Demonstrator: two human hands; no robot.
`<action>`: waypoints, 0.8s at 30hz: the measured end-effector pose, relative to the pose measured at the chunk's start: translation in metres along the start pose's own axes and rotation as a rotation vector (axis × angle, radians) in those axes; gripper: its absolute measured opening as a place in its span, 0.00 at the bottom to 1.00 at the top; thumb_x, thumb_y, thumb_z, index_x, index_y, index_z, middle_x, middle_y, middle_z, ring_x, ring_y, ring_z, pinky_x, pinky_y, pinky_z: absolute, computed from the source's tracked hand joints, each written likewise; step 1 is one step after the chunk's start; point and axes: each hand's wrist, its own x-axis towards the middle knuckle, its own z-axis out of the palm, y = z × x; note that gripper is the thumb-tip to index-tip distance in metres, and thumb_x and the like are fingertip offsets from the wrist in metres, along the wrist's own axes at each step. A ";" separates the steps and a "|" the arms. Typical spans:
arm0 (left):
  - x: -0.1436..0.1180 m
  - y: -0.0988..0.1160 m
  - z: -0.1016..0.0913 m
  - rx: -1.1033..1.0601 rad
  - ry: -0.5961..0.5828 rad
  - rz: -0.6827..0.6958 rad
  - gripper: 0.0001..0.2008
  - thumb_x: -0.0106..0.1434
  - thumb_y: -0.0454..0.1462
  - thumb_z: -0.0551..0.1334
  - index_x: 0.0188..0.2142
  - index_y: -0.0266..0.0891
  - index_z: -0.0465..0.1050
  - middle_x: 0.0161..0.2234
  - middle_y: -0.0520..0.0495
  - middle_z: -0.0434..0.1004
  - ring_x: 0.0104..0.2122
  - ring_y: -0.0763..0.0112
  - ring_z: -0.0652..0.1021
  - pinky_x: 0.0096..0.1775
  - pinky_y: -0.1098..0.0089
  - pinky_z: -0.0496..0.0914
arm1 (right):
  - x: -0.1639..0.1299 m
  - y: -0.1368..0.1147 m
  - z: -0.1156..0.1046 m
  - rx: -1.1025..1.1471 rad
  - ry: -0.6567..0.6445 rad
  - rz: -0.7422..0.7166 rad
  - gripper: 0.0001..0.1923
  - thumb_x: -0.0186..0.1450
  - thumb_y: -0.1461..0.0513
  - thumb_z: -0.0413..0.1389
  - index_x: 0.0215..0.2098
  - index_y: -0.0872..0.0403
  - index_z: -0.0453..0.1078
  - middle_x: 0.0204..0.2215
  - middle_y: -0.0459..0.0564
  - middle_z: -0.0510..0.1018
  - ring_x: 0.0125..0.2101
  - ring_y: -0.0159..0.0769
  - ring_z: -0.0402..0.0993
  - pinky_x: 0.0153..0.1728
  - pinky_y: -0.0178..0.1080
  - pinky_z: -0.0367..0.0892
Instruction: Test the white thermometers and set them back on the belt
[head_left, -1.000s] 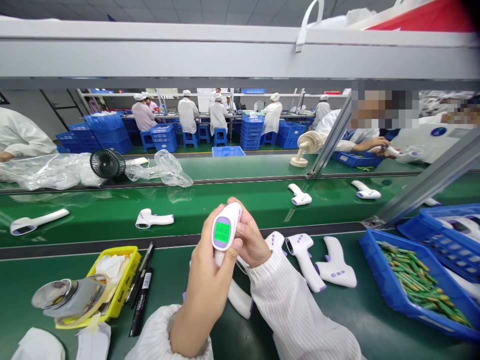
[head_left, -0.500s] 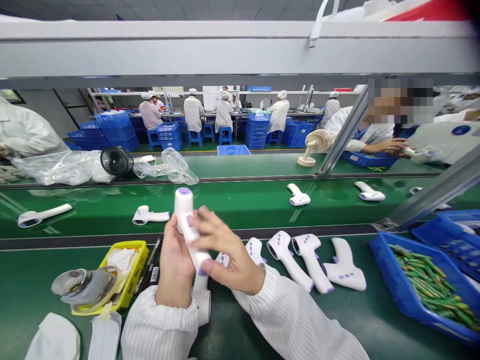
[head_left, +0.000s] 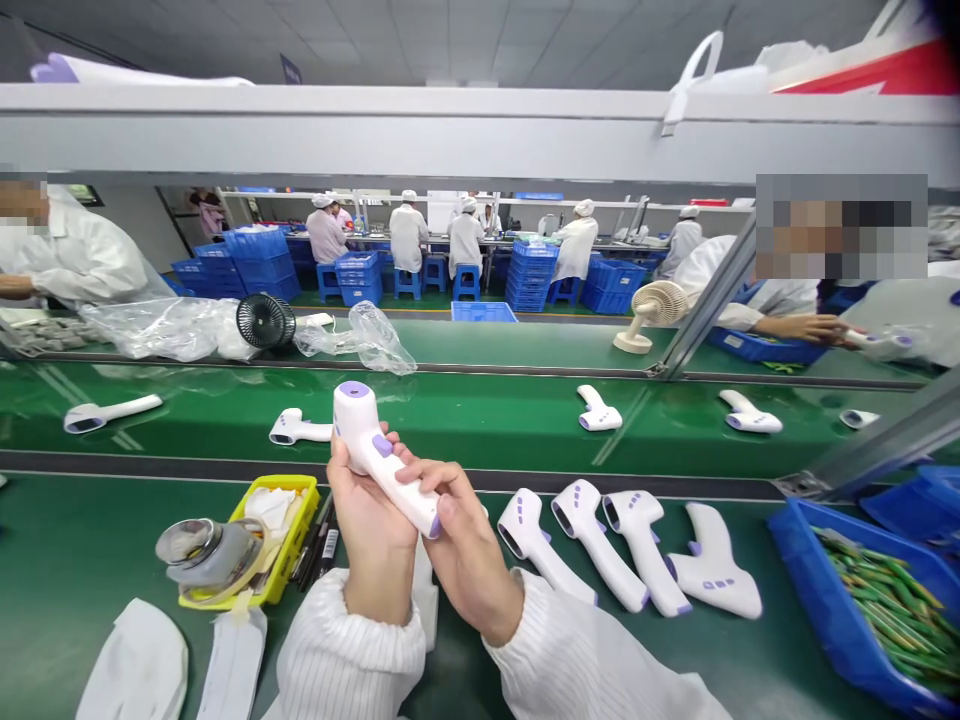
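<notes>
A white infrared thermometer [head_left: 358, 435] with a purple trigger and purple end caps is held up in front of me, its head pointing up and left. My left hand [head_left: 373, 525] cradles it from below, fingers around its body. My right hand [head_left: 469, 545] grips the lower end of the handle, thumb by the purple cap. Beneath my wrists another white housing [head_left: 426, 590] lies on the bench, mostly hidden. Several more thermometers [head_left: 577, 515] lie in a row to the right of my right hand.
On the green conveyor lie several thermometers [head_left: 600, 408]. At right stands a blue bin [head_left: 802, 570] of green parts. Left are a yellow tray [head_left: 289, 545] with a glass jar [head_left: 206, 555], pens [head_left: 319, 545] and white cloth pieces [head_left: 139, 665]. Two small fans [head_left: 266, 322] and co-workers are beyond.
My right hand, blurred and spread over the thermometer before, now closes on its handle end. The thermometer has tilted, showing its trigger side. The whole view has shifted slightly.
</notes>
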 end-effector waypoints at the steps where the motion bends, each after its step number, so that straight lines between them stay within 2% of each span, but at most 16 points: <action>1: -0.002 0.001 0.001 -0.019 0.018 0.063 0.13 0.65 0.44 0.54 0.36 0.37 0.70 0.24 0.54 0.73 0.20 0.79 0.74 0.25 0.79 0.68 | 0.001 0.002 0.006 0.125 0.041 0.060 0.02 0.66 0.59 0.56 0.35 0.47 0.70 0.41 0.47 0.78 0.59 0.41 0.65 0.63 0.49 0.53; 2: -0.003 0.002 0.002 -0.035 0.031 0.113 0.13 0.64 0.45 0.56 0.37 0.38 0.71 0.25 0.54 0.74 0.21 0.79 0.74 0.26 0.78 0.68 | 0.003 0.003 0.010 0.206 0.063 0.105 0.02 0.63 0.62 0.58 0.33 0.47 0.69 0.39 0.45 0.79 0.58 0.40 0.66 0.63 0.48 0.53; 4: -0.004 0.005 0.005 -0.048 0.027 0.177 0.13 0.63 0.45 0.58 0.39 0.39 0.71 0.26 0.53 0.75 0.23 0.78 0.74 0.28 0.77 0.68 | 0.012 0.006 0.008 0.227 0.056 0.153 0.05 0.60 0.62 0.59 0.31 0.48 0.66 0.37 0.45 0.80 0.55 0.39 0.69 0.62 0.46 0.56; 6: -0.003 0.011 0.008 -0.080 0.057 0.169 0.12 0.65 0.44 0.57 0.40 0.38 0.71 0.26 0.52 0.75 0.23 0.78 0.74 0.29 0.77 0.69 | 0.031 0.008 -0.012 0.030 -0.009 0.175 0.04 0.64 0.57 0.55 0.36 0.48 0.65 0.41 0.48 0.79 0.53 0.41 0.71 0.59 0.48 0.60; 8: 0.001 0.019 0.011 -0.136 0.115 0.118 0.11 0.68 0.41 0.54 0.40 0.37 0.70 0.26 0.52 0.75 0.22 0.79 0.74 0.29 0.78 0.69 | 0.058 0.005 -0.051 -0.460 -0.089 0.179 0.11 0.69 0.54 0.45 0.44 0.48 0.63 0.48 0.54 0.77 0.52 0.42 0.72 0.55 0.50 0.64; 10: 0.005 0.027 0.013 -0.187 0.141 0.054 0.12 0.70 0.39 0.51 0.40 0.34 0.69 0.26 0.51 0.74 0.22 0.80 0.74 0.28 0.81 0.70 | 0.088 -0.003 -0.104 -1.349 -0.164 0.189 0.13 0.69 0.59 0.44 0.50 0.49 0.63 0.53 0.54 0.74 0.55 0.39 0.70 0.56 0.46 0.64; 13: 0.011 0.038 0.013 -0.237 0.131 0.002 0.13 0.72 0.37 0.49 0.40 0.31 0.68 0.27 0.49 0.72 0.22 0.81 0.74 0.28 0.82 0.71 | 0.120 -0.023 -0.185 -1.691 -0.068 0.250 0.12 0.64 0.67 0.51 0.45 0.56 0.69 0.58 0.67 0.68 0.62 0.55 0.57 0.60 0.62 0.48; 14: 0.012 0.041 0.012 -0.257 0.131 -0.008 0.13 0.72 0.37 0.48 0.40 0.31 0.67 0.28 0.49 0.72 0.22 0.81 0.74 0.28 0.82 0.71 | 0.125 -0.030 -0.208 -1.773 -0.034 0.279 0.11 0.63 0.68 0.51 0.42 0.57 0.71 0.57 0.69 0.68 0.63 0.59 0.55 0.59 0.66 0.45; 16: 0.014 0.045 0.011 -0.293 0.132 -0.015 0.13 0.72 0.37 0.48 0.41 0.30 0.67 0.28 0.48 0.72 0.22 0.81 0.74 0.27 0.83 0.71 | 0.127 -0.043 -0.246 -1.906 0.032 0.358 0.07 0.63 0.68 0.52 0.36 0.57 0.72 0.50 0.67 0.73 0.59 0.62 0.61 0.55 0.70 0.49; 18: 0.016 0.047 0.010 -0.321 0.133 -0.015 0.13 0.72 0.37 0.47 0.42 0.30 0.67 0.29 0.48 0.71 0.22 0.81 0.74 0.26 0.83 0.71 | 0.123 -0.050 -0.271 -1.988 0.076 0.434 0.05 0.66 0.65 0.54 0.35 0.57 0.72 0.42 0.60 0.77 0.52 0.54 0.70 0.52 0.65 0.59; 21: 0.017 0.050 0.010 -0.340 0.129 -0.014 0.13 0.72 0.37 0.47 0.42 0.30 0.66 0.29 0.47 0.72 0.23 0.80 0.74 0.24 0.83 0.71 | 0.117 -0.053 -0.291 -2.001 0.098 0.478 0.08 0.67 0.59 0.56 0.37 0.57 0.71 0.38 0.50 0.77 0.43 0.41 0.74 0.47 0.51 0.68; 24: 0.016 0.051 0.010 -0.334 0.118 -0.013 0.13 0.72 0.37 0.48 0.42 0.30 0.66 0.28 0.47 0.72 0.22 0.79 0.74 0.24 0.82 0.71 | 0.117 -0.051 -0.289 -1.878 0.153 0.436 0.02 0.64 0.66 0.58 0.32 0.56 0.71 0.35 0.51 0.77 0.44 0.43 0.73 0.48 0.50 0.67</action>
